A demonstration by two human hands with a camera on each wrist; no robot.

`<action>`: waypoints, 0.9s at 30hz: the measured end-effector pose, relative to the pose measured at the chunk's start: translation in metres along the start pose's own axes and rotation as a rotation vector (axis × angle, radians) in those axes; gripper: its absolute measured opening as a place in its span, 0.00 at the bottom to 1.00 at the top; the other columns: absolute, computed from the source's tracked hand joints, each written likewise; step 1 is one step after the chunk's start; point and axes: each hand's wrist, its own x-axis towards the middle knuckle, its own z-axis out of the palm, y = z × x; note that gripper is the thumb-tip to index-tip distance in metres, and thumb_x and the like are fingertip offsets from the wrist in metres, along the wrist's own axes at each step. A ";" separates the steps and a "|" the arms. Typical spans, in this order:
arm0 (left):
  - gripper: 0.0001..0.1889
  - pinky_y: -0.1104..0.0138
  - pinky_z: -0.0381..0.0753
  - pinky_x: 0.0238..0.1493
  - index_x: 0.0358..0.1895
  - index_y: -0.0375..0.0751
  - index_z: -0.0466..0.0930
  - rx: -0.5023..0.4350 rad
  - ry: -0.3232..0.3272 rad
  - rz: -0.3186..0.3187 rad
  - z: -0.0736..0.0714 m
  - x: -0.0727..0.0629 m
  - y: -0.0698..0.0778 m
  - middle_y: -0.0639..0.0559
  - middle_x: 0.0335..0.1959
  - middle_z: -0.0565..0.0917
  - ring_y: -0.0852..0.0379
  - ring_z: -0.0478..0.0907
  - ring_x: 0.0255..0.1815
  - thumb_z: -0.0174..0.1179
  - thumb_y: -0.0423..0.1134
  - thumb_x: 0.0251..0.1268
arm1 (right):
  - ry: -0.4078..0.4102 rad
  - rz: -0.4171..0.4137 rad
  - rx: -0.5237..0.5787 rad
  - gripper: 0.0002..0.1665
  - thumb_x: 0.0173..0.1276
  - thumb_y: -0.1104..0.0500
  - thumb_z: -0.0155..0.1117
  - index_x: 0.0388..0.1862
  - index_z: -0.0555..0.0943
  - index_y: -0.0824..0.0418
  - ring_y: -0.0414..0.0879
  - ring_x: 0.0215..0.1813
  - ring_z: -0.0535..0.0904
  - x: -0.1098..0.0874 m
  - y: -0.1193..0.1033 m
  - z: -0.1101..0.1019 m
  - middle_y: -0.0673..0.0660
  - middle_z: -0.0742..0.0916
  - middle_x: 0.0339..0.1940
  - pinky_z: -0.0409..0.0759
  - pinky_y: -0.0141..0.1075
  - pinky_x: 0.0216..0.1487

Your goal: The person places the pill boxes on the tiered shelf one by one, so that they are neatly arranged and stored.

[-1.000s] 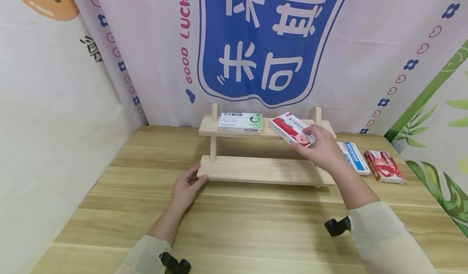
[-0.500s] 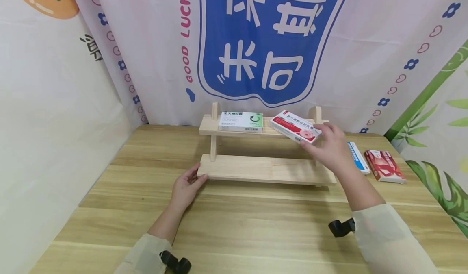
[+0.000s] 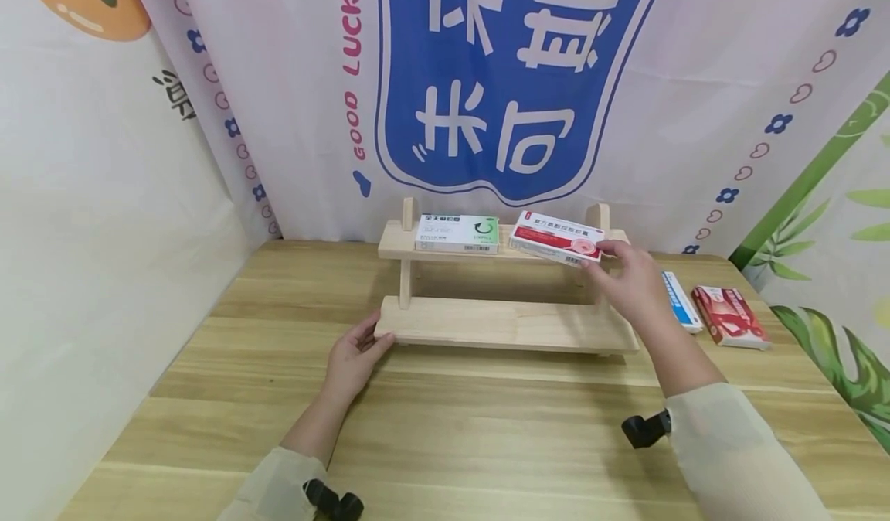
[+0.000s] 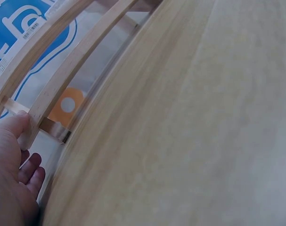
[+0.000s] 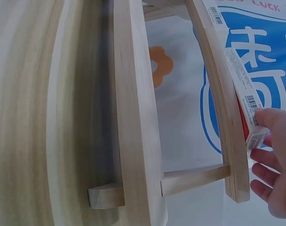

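My right hand (image 3: 631, 280) pinches the right end of a red-and-white medicine box (image 3: 556, 236), thumb at the front and fingers behind. The box lies slightly askew at the upper tier of a two-tier wooden shelf (image 3: 487, 324); in the right wrist view the box's left end (image 5: 237, 66) is close against the upper board. A green-and-white medicine box (image 3: 457, 233) lies on the same tier to its left. My left hand (image 3: 352, 359) grips the left end of the lower board; the left wrist view shows the thumb on the board (image 4: 53, 94) and fingers curled below.
On the wooden table (image 3: 487, 436), right of the shelf, lie a blue-and-white box (image 3: 683, 303), partly behind my right wrist, and a red box (image 3: 732, 317). A printed curtain (image 3: 313, 119) hangs right behind the shelf. Uprights (image 3: 598, 216) rise at the shelf's ends.
The red-and-white box has turned from a steep slant to nearly in line with the upper board, its right end swinging back. My left hand keeps its hold on the lower board.
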 end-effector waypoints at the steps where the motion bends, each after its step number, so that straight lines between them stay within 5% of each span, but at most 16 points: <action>1: 0.29 0.60 0.77 0.66 0.68 0.34 0.69 0.000 0.000 0.002 0.000 0.000 0.000 0.37 0.67 0.74 0.45 0.74 0.66 0.65 0.36 0.65 | -0.001 -0.009 -0.003 0.37 0.72 0.37 0.54 0.70 0.69 0.60 0.67 0.69 0.66 0.001 0.001 0.000 0.66 0.74 0.70 0.67 0.67 0.66; 11: 0.29 0.63 0.77 0.65 0.68 0.33 0.69 0.000 0.008 0.015 0.000 0.000 0.000 0.35 0.66 0.74 0.43 0.74 0.66 0.65 0.37 0.65 | -0.030 -0.063 -0.029 0.33 0.75 0.42 0.52 0.71 0.68 0.59 0.67 0.72 0.63 0.016 0.004 0.001 0.66 0.73 0.71 0.62 0.67 0.70; 27: 0.30 0.60 0.76 0.66 0.68 0.33 0.69 0.007 -0.003 0.011 -0.001 0.001 -0.002 0.37 0.67 0.73 0.43 0.74 0.67 0.65 0.39 0.65 | -0.048 -0.038 0.008 0.35 0.76 0.40 0.49 0.75 0.63 0.56 0.68 0.74 0.61 0.023 0.009 0.002 0.66 0.69 0.74 0.60 0.66 0.72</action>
